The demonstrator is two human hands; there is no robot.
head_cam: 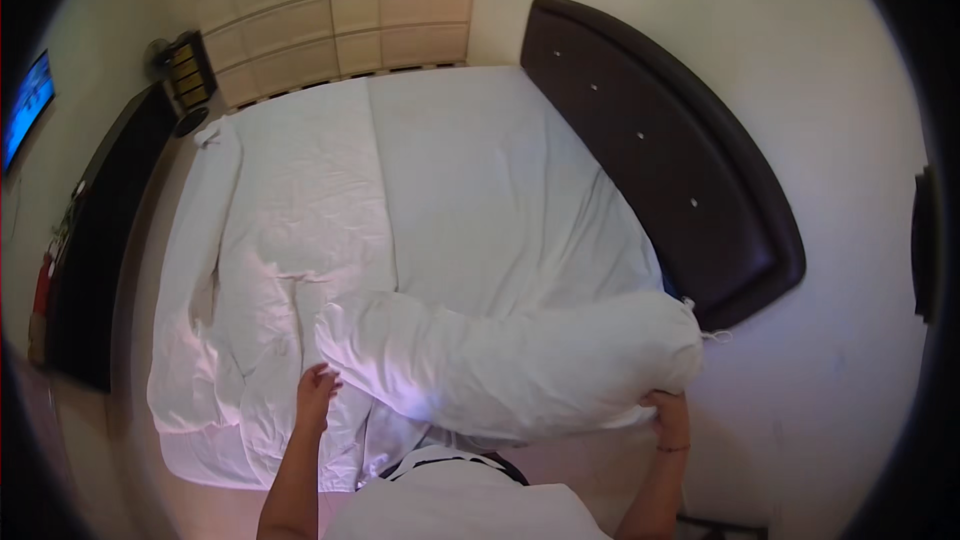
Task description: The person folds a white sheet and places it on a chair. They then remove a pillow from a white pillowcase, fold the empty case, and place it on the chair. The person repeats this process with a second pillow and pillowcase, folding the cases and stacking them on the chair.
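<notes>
A long white bolster (510, 367) lies across the near side of the bed, with tie strings at its right end. My right hand (667, 412) grips the near edge of that right end, its fingers partly hidden by the cloth. Just off the bolster's left end is my left hand (319, 390), fingers loosely bent and apart, with nothing visible in it. Under that hand spreads a rumpled white duvet (307, 202), over the left half of the bed. A white fitted sheet (465, 165) covers the rest of the mattress, creased near the headboard.
A dark padded headboard (660, 142) stands along the right wall. At the left are a long black cabinet (112, 240), a wall-mounted screen (28, 112) and a fan (157, 56). A panelled wardrobe (337, 7) rises behind the bed's far side.
</notes>
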